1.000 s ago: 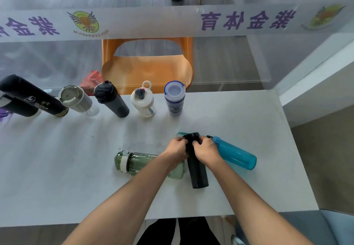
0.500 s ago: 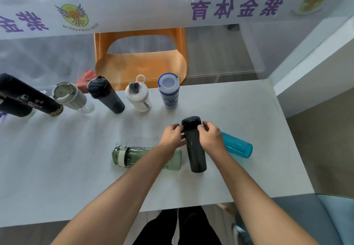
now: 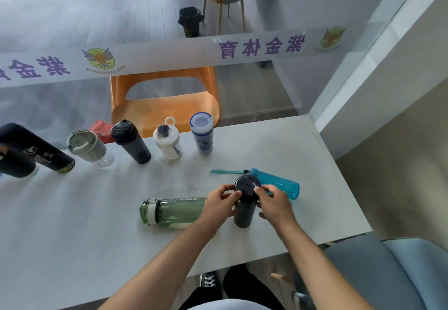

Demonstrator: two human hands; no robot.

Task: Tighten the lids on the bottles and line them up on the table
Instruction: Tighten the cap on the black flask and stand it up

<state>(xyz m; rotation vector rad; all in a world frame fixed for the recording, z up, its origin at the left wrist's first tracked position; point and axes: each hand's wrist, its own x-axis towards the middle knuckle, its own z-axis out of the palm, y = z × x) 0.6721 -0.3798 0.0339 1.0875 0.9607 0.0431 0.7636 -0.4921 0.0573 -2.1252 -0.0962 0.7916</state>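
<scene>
Now my left hand (image 3: 219, 204) steadies the black bottle (image 3: 244, 215) near the worktop's (image 3: 72, 212) front edge, so my right hand (image 3: 274, 203) can pinch and twist its lid (image 3: 247, 184).

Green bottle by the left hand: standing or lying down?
Lying down. The green bottle rests on its side on the table, cap pointing left.

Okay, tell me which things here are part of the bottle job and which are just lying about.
Part of the job:
black bottle, held upright by left hand and right hand
green bottle, lying down
blue bottle, lying down
row of bottles at the far edge
table

Just lying about:
orange chair
grey chair
bin
</scene>
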